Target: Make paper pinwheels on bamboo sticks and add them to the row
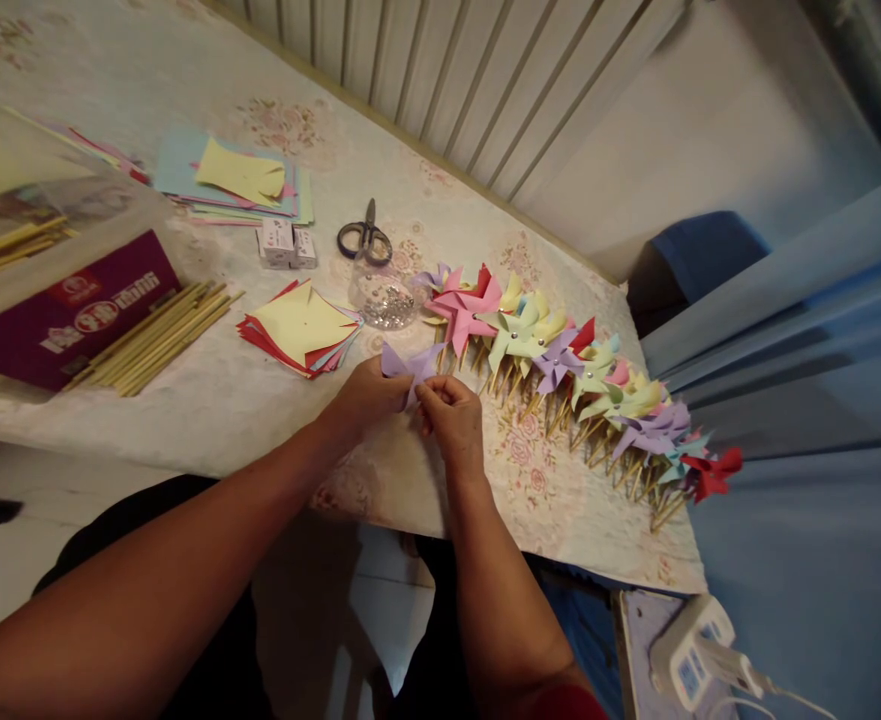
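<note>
A purple paper pinwheel (414, 364), partly folded, is held up over the table's front part. My left hand (371, 392) is closed on its left side. The fingers of my right hand (451, 410) pinch its lower right part; whether a pin is between them is too small to tell. Just beyond my hands lies a clear dish of small shiny pins (389, 303). To its left is a stack of cut paper squares (301, 325), yellow on top. On the right, several finished pinwheels (556, 358) on sticks lie in a long row.
Dark-handled scissors (366, 238) lie behind the dish. Small white boxes (285, 245) stand by a pile of coloured paper (222, 178). At left, wooden sticks (159, 340) lie against a plastic bin (57, 310). A power strip (691, 655) sits beyond the table's right front corner.
</note>
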The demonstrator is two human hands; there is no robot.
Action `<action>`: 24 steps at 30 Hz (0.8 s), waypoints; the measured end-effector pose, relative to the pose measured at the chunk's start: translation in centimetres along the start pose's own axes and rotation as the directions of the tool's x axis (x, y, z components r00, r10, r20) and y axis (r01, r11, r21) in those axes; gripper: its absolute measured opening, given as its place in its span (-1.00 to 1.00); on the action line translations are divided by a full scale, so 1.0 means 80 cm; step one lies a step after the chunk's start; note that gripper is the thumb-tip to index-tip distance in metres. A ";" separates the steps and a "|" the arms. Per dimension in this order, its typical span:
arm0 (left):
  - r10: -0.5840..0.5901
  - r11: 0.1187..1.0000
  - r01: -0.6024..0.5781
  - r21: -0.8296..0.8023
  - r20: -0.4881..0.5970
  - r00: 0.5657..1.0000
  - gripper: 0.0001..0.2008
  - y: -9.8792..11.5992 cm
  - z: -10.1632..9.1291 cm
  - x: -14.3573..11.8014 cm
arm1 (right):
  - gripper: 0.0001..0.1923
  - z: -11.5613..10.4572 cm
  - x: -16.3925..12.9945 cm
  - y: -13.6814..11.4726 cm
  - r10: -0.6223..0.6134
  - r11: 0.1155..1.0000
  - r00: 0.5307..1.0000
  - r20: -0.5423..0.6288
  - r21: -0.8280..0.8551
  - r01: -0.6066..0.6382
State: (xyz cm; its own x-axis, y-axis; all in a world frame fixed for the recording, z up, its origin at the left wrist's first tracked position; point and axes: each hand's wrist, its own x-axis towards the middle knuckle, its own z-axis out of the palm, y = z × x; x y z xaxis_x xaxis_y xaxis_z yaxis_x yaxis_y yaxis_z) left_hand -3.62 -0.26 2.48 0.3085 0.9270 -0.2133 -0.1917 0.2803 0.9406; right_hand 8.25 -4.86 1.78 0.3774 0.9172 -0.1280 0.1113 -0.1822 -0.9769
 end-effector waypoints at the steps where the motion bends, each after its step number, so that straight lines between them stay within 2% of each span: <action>1: 0.003 1.000 -0.003 -0.003 0.005 1.000 -0.92 -0.001 0.000 0.000 | -0.83 -0.001 0.000 0.000 0.009 1.000 1.000 0.007 0.008 -0.009; 5: 0.000 1.000 0.000 0.024 -0.004 1.000 -0.94 -0.005 -0.002 0.001 | -0.83 -0.004 0.001 -0.004 0.035 0.999 0.996 0.084 0.022 -0.037; 9: -0.007 0.998 0.008 0.059 -0.026 1.000 -0.97 -0.004 -0.003 0.001 | -0.81 -0.007 0.000 -0.008 -0.006 1.000 0.991 0.134 -0.011 0.008; 13: -0.019 0.997 0.018 0.073 0.012 1.000 -0.96 -0.002 -0.004 0.001 | -0.75 -0.012 0.002 -0.007 0.009 1.000 0.981 0.194 -0.005 -0.008; 18: -0.022 0.996 0.015 0.091 0.069 0.997 -0.93 -0.006 -0.006 0.004 | -0.75 -0.020 0.007 -0.008 0.053 0.999 0.941 0.333 -0.013 -0.052; 24: -0.039 0.988 0.030 0.150 0.061 0.997 -0.93 -0.005 -0.006 0.003 | -0.78 -0.024 0.007 -0.007 0.035 0.999 0.937 0.349 -0.048 -0.019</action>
State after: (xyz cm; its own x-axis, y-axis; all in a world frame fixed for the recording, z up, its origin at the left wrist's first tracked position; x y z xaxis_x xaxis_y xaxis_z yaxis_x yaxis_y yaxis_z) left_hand -3.89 -0.03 1.97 0.3723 0.8983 -0.2333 -0.0411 0.2671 0.9628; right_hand 10.17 -4.91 2.56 0.0366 0.9762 -0.2137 0.1479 -0.2167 -0.9650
